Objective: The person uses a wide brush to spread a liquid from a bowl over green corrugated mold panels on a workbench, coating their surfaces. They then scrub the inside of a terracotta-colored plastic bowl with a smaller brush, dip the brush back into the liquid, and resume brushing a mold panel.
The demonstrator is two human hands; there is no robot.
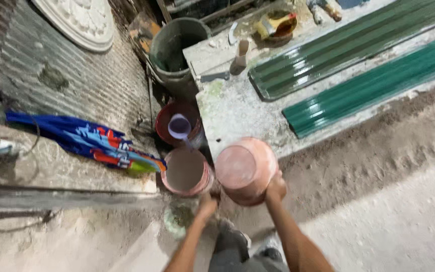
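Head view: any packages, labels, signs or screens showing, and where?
No labels, signs or screens show.
Containers only:
Pink bucket, tilted, held by both hands, right hand on its side.
Second pink bucket beside it, holding pale liquid.
Red bucket behind, with a lilac scoop.
Dark green bucket further back.

- Corrugated metal wall [76,80] stands to my left, a white ornate round plaque [79,20] leaning on it.
- Sandy dirt floor [378,166] runs beneath me.
- Green ribbed sheets [348,50] lie on a dusty concrete slab [237,111].
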